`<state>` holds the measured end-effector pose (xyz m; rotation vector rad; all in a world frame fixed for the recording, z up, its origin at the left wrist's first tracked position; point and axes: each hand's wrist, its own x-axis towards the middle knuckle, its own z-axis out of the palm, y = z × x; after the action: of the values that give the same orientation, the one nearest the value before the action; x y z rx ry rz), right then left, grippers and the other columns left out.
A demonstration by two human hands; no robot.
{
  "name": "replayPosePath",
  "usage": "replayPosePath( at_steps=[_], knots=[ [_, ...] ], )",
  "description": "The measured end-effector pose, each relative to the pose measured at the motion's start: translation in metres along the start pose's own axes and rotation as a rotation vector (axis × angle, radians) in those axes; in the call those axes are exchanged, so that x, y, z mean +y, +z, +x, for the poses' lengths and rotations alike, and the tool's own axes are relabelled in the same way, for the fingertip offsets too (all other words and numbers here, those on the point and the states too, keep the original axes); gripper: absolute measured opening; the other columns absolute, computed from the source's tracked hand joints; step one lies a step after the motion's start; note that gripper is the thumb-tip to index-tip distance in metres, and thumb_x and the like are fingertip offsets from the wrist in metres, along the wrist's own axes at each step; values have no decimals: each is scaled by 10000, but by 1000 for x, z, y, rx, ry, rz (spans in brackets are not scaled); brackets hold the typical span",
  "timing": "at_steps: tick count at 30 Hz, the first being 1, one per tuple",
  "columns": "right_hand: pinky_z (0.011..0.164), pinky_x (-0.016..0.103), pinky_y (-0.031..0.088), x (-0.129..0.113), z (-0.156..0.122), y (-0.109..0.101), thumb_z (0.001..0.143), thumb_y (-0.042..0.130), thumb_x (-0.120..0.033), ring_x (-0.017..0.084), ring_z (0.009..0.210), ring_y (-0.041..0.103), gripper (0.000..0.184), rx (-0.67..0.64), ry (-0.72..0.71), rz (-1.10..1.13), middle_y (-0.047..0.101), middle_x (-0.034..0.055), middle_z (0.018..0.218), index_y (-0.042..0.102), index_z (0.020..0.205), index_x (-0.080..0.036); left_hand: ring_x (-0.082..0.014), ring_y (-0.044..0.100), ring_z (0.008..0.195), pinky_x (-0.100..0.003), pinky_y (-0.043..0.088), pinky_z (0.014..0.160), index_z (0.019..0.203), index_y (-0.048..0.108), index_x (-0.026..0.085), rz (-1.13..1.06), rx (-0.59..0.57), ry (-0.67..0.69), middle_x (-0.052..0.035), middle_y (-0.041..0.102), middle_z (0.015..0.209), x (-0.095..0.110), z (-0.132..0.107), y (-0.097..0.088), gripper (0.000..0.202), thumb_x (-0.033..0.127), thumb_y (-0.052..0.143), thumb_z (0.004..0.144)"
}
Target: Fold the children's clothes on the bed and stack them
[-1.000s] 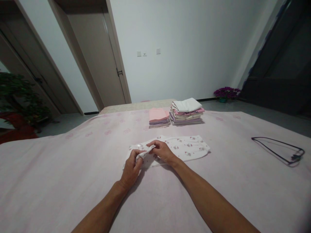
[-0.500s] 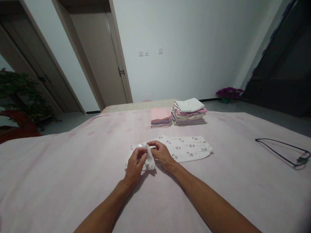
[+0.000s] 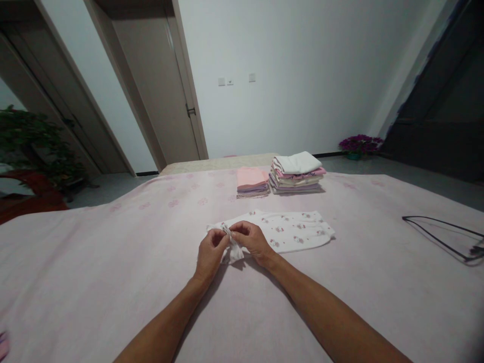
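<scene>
White printed pants [image 3: 297,233] lie across the bed, with a small red and grey pattern and a gathered cuff at the right end. Around their bunched left end, both of my hands meet. My left hand [image 3: 212,251] is closed, thumb and fingers pinching the cloth. Close beside it, my right hand [image 3: 252,243] pinches the same gathered fabric from the right. A crumpled flap of the pants hangs below the fingertips. The exact grip points are partly hidden by the fingers.
Beyond the pants sit a low pile of folded pink and purple clothes [image 3: 252,180] and a taller folded stack [image 3: 297,174] topped with white. A black clothes hanger [image 3: 440,237] lies at right on the pink bedsheet [image 3: 113,282]. Something pink shows at the lower left edge.
The left end of the pants, spread flatter before, is now bunched between my hands. My left fingers have closed into a pinch. The view has shifted slightly.
</scene>
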<state>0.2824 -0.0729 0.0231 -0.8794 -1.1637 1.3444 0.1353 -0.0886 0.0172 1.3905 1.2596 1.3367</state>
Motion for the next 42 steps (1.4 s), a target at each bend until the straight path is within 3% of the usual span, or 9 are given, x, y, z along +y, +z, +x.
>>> replayPosePath(
  at_steps=[11, 24, 32, 42],
  knots=[
    [637, 275, 474, 6, 4, -1, 600, 852, -372, 134, 624, 614, 323, 25, 56, 33, 735, 30, 733, 754, 813, -150, -138, 606, 684, -239, 468, 657, 778, 659, 161, -33, 13, -34, -6, 679, 732, -8, 4, 0, 204, 358, 711, 762],
    [637, 266, 484, 7, 3, -1, 632, 828, -346, 139, 649, 620, 300, 60, 36, 68, 733, 29, 766, 734, 848, -159, -106, 543, 572, -214, 423, 560, 780, 621, 163, -90, 33, -27, 16, 642, 670, 10, -2, 0, 244, 391, 705, 758],
    [627, 256, 468, 6, 4, 2, 623, 807, -293, 131, 643, 607, 259, 100, 22, 62, 714, 12, 737, 725, 831, -161, -104, 550, 538, -210, 428, 530, 802, 618, 172, -112, 23, -44, 23, 635, 648, 9, -3, 2, 272, 420, 717, 755],
    [625, 264, 477, 8, 4, 1, 623, 816, -336, 140, 650, 610, 290, 88, 41, 66, 714, 21, 750, 716, 834, -164, -102, 548, 542, -203, 415, 511, 828, 610, 172, -119, 17, -41, 23, 633, 656, 8, -3, 2, 286, 432, 714, 774]
  ],
)
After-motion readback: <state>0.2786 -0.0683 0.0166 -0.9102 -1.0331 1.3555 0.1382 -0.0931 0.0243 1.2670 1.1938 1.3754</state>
